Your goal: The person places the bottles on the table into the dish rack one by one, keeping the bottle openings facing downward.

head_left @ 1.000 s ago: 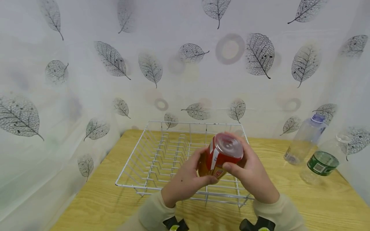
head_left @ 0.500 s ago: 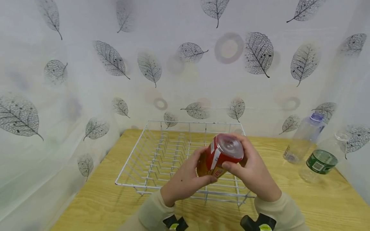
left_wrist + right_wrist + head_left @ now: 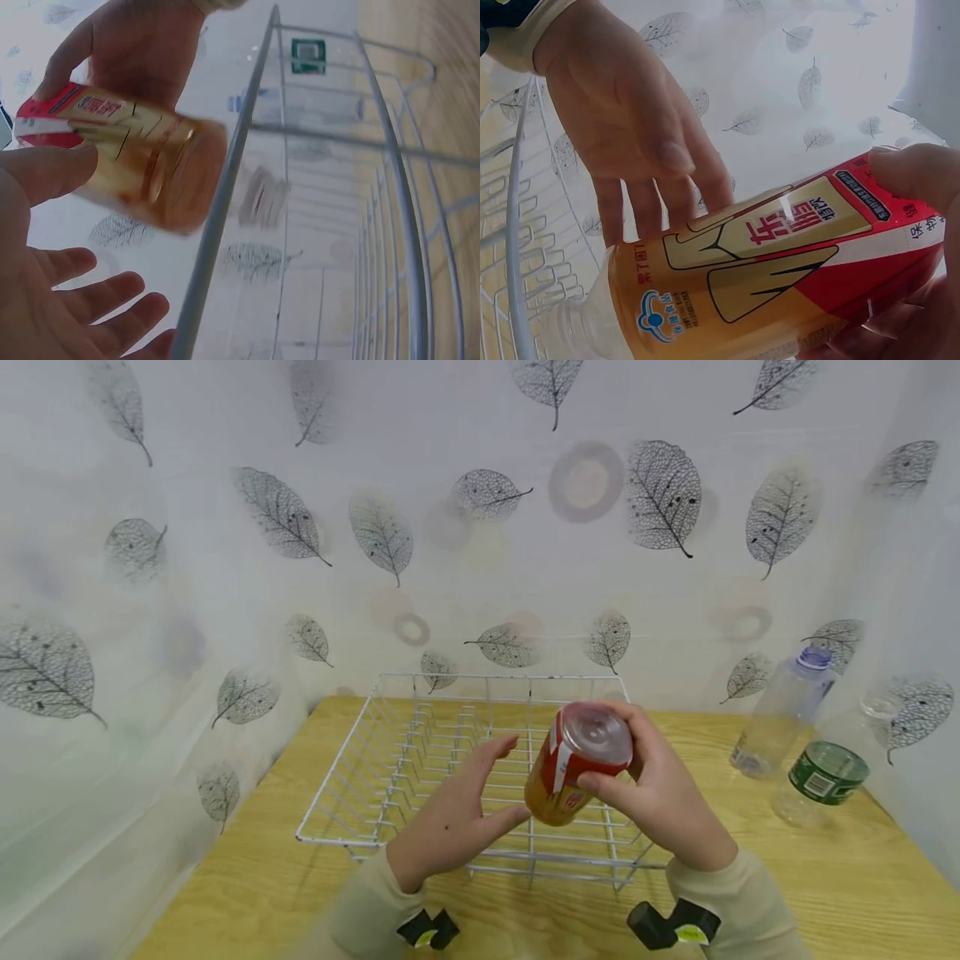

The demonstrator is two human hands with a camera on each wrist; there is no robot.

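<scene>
A clear plastic bottle [image 3: 573, 768] with a red and orange label is tilted upside down above the wire rack [image 3: 420, 843]. Its base faces up toward the head camera, and its neck [image 3: 264, 199] points down in the left wrist view. My right hand [image 3: 663, 793] grips it near the base, with the thumb across the label. To its left, my left hand [image 3: 453, 822] is spread, fingers and thumb apart. In the right wrist view the left fingers [image 3: 634, 214] lie close to the label; whether they touch it I cannot tell.
The white rack stands on a wood-grain table [image 3: 247, 885]. At the right are a clear bottle with a bluish neck [image 3: 783, 710] and another with a green label [image 3: 828, 772]. A leaf-patterned curtain [image 3: 480, 568] hangs behind and at the sides.
My left hand has let go of the bottle and moved left, its fingers spreading. The right hand still holds the bottle in nearly the same place. The head view has shifted slightly.
</scene>
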